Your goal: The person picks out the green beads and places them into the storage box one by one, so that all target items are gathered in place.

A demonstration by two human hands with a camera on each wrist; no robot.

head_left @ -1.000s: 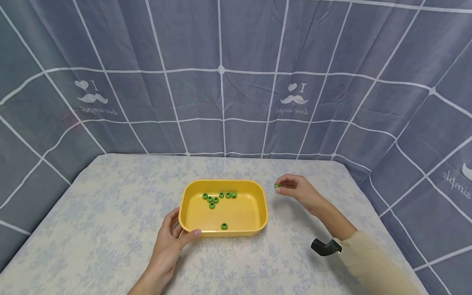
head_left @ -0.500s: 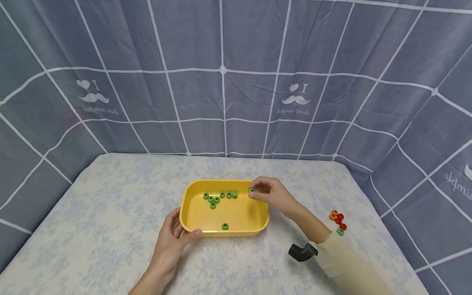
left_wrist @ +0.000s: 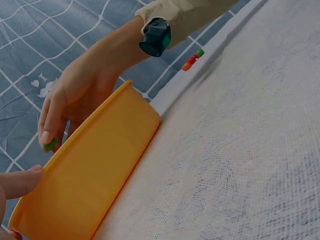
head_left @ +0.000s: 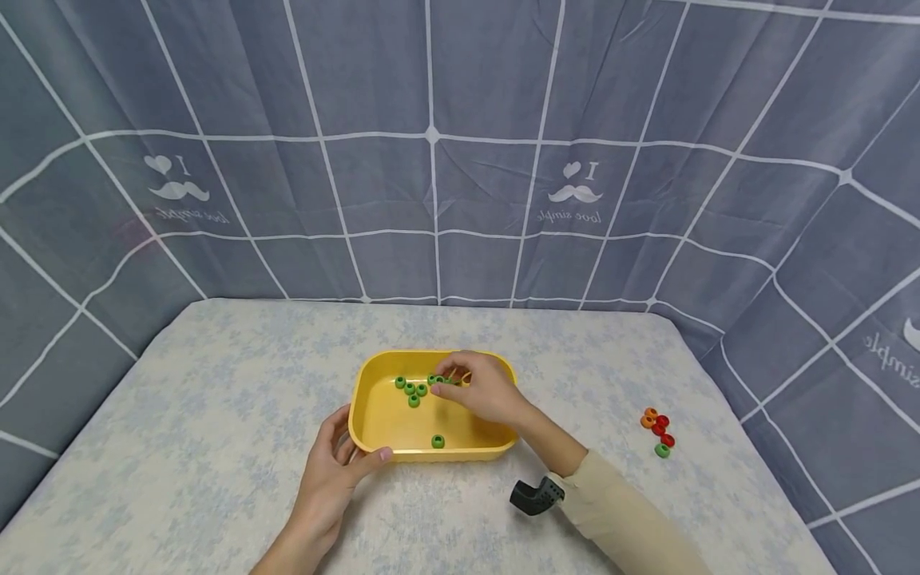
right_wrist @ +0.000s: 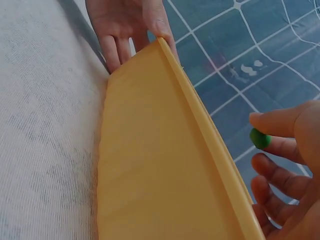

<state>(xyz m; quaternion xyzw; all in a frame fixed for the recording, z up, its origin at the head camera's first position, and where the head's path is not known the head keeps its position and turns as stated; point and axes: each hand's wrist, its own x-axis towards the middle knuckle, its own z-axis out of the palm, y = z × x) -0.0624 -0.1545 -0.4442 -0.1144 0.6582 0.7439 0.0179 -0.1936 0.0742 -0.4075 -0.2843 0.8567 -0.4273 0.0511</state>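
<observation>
Right hand, frame centre: pinches green bead over yellow tray; a high release risks bounce-out. Left hand grips tray's near corner; a nudge scatters beads.

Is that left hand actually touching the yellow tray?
Touching. The head view shows the left hand with its thumb on the near left corner rim of the yellow tray.

The curtain reads, mirrored, "I love simple".
</observation>
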